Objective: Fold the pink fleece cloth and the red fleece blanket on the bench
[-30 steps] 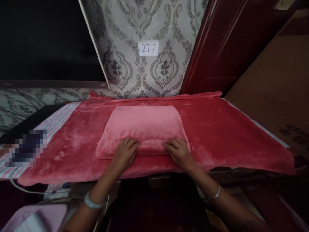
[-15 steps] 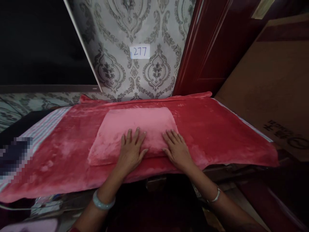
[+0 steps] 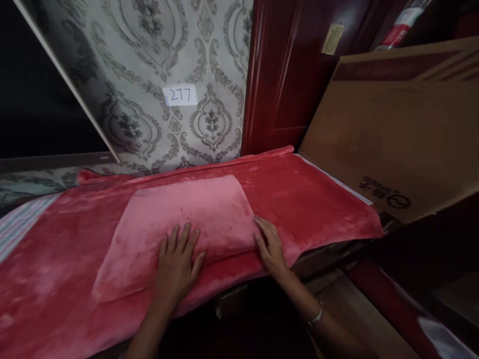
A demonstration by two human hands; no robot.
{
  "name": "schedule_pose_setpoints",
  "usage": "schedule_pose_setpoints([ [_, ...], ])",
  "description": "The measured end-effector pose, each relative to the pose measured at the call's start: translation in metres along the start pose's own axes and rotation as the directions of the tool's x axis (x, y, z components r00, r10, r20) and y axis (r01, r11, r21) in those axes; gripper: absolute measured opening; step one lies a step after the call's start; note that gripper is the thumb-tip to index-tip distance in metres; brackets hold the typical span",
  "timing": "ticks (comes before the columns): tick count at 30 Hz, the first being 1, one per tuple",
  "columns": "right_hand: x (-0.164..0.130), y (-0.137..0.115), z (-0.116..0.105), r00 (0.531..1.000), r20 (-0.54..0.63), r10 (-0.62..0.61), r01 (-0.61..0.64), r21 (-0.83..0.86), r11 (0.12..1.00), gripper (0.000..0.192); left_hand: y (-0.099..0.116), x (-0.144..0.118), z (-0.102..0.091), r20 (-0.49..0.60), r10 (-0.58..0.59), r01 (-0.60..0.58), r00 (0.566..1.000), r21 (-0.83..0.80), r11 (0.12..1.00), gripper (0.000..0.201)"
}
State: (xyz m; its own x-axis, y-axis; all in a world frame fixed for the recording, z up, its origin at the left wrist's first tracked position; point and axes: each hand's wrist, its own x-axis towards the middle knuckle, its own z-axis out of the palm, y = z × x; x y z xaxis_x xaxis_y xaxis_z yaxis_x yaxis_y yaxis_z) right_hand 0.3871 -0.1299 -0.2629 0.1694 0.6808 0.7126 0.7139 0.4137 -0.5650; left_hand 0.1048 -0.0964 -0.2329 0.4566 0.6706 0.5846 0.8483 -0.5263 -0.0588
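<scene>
1. The pink cloth (image 3: 187, 212), a plush piece lying as a flat, four-sided panel, rests on the red blanket (image 3: 318, 199), in front of the person, with its long sides running roughly left to right.
2. The left hand (image 3: 177, 264) lies palm down on the near part of the pink cloth, fingers a little spread and pointing away from the body, the thumb standing off toward the right.
3. The right hand (image 3: 270, 245) is at the right edge of the pink cloth, near its closer corner; the fingers bend gently over the edge, with the thumb apart from the forefinger. A thin bracelet (image 3: 316, 316) circles that wrist.
4. The red blanket covers most of the surface, its far border raised in a narrow ridge (slightly lumpy at the left end) along the wall. Striped fabric (image 3: 22, 224) shows at the left.
5. On the patterned wallpaper (image 3: 130, 94) is a white label (image 3: 181, 94) reading 277, between a dark screen (image 3: 41, 94) and a glossy red door (image 3: 282, 75).
6. A cardboard box (image 3: 396, 124) stands at the right, a bottle (image 3: 398, 34) showing above its top edge.
</scene>
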Motion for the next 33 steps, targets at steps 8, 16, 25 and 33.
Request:
schedule_pose_setpoints([
  [8, -0.015, -0.007, -0.023, 0.953, -0.073, 0.293, -0.277, 0.170, 0.945, 0.018, 0.000, 0.003, -0.002, -0.009, 0.022, -0.022, 1.000, -0.014, 1.000, 0.048],
  [16, -0.015, -0.013, -0.021, 0.956, -0.041, 0.292, -0.282, 0.159, 0.946, 0.010, 0.001, 0.005, -0.003, -0.019, 0.039, -0.040, 0.999, -0.025, 0.999, 0.058],
  [25, -0.014, -0.020, -0.018, 0.941, -0.031, 0.337, -0.320, 0.237, 0.917, 0.010, 0.001, 0.004, -0.003, -0.020, 0.019, -0.021, 1.000, -0.056, 0.998, 0.057],
  [33, -0.010, -0.018, -0.014, 0.908, 0.021, 0.418, -0.396, 0.365, 0.843, 0.019, 0.001, 0.005, -0.004, -0.016, 0.050, -0.050, 0.999, 0.002, 0.999, 0.054],
])
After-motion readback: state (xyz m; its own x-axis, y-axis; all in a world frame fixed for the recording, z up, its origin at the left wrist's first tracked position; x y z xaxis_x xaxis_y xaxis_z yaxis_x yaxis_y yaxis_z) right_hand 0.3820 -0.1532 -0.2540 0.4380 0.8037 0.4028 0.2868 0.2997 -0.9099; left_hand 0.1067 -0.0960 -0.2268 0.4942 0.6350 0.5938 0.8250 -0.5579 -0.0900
